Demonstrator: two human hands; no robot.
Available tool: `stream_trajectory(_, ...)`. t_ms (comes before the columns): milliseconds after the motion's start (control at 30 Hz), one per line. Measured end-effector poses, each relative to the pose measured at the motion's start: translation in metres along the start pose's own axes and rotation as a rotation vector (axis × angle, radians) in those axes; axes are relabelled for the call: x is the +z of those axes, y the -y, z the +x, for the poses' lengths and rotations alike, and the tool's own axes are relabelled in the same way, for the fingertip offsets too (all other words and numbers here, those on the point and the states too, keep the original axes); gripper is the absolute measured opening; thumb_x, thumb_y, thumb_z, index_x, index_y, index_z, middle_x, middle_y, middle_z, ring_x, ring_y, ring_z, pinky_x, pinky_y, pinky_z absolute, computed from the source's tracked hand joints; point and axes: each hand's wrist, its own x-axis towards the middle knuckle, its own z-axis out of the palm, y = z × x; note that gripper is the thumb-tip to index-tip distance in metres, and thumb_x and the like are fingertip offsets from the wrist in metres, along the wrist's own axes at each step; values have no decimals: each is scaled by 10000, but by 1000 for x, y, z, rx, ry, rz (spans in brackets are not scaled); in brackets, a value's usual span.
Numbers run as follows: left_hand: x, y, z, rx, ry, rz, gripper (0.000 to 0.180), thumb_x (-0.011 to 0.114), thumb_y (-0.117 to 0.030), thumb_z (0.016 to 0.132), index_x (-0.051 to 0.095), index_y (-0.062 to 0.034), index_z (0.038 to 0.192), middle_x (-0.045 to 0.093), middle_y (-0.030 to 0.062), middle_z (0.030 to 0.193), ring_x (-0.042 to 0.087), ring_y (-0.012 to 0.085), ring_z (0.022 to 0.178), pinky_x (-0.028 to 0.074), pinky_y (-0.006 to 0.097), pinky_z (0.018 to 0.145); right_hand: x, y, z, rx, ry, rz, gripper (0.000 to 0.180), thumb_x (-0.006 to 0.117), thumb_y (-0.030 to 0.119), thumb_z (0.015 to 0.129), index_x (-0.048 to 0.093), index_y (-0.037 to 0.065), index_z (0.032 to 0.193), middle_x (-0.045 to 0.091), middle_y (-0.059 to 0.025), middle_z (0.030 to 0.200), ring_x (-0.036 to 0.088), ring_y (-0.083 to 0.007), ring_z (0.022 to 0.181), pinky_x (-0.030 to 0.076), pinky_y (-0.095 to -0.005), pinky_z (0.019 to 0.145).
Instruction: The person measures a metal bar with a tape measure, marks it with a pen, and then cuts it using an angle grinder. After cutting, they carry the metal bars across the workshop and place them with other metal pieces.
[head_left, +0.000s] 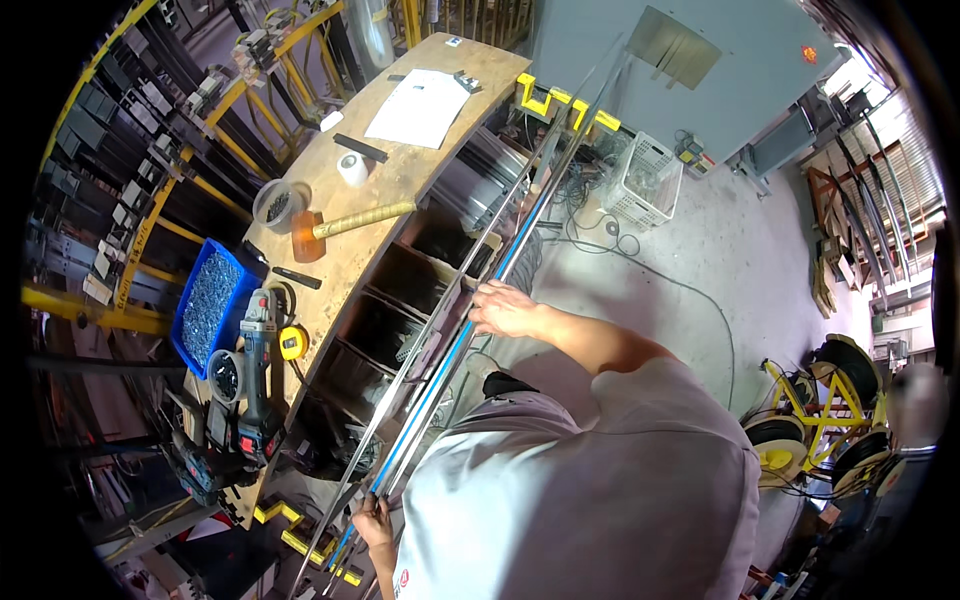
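Long, thin metal profiles (408, 372) run diagonally beside the workbench, from the lower left to the far top. One of them carries a bright blue strip (436, 383) along its length. My right hand (505, 310) is closed around the blue-striped profile near its middle, with fingertips curled over the far edge. Farther down the same profile, my left hand (373, 522) is closed on it, thumb and fingers pinched at its side. Part of the left fingers is hidden by the profile.
On the wooden workbench (330, 225) lie a mallet (310, 238), a blue bin (195, 345) of small fasteners, a cordless angle grinder (260, 350), a yellow tape measure (293, 343) and paper (415, 108). A white crate (645, 185) and cables (690, 290) occupy the floor. Yellow brackets (560, 100) support the profiles.
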Motion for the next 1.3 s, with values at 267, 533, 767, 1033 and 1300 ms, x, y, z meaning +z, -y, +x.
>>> stream_trajectory(267,12,9,13,-185,185,-86,246,643,-162,854,685,-14,1046,669,227,1001,635,425,881,523,478,740,5,-1,37,-152,46,-137,220,692,319,810,672,119,898,590,-85,980,534,-288,1065,423,-427,950)
stream_trajectory(533,-3,12,32,-123,355,52,635,720,-453,751,593,-10,1188,637,206,1046,631,388,971,515,475,832,56,-28,5,81,-146,-124,215,699,163,840,687,8,988,648,-200,982,586,-380,953,447,-479,898)
stream_trajectory(767,3,-2,21,-164,394,110,421,712,-327,716,631,-5,976,656,203,923,650,368,929,530,462,790,79,-48,-9,1400,-456,833,495,726,451,858,659,2,1056,682,-186,1001,638,-338,925,500,-427,794)
stream_trajectory(1033,39,14,33,-185,100,294,254,703,-240,726,665,-52,892,694,151,896,673,346,911,539,459,777,96,-63,61,1193,-597,2161,608,434,480,1015,493,-43,1319,541,-187,1349,487,-345,1282,386,-527,1080)
stream_trajectory(1300,-5,-18,30,-266,351,262,175,672,-230,719,678,-72,794,683,155,766,680,356,782,546,455,688,66,-40,48,1062,-693,2140,381,471,403,1024,576,55,907,546,-36,666,540,-180,678,471,-354,687)
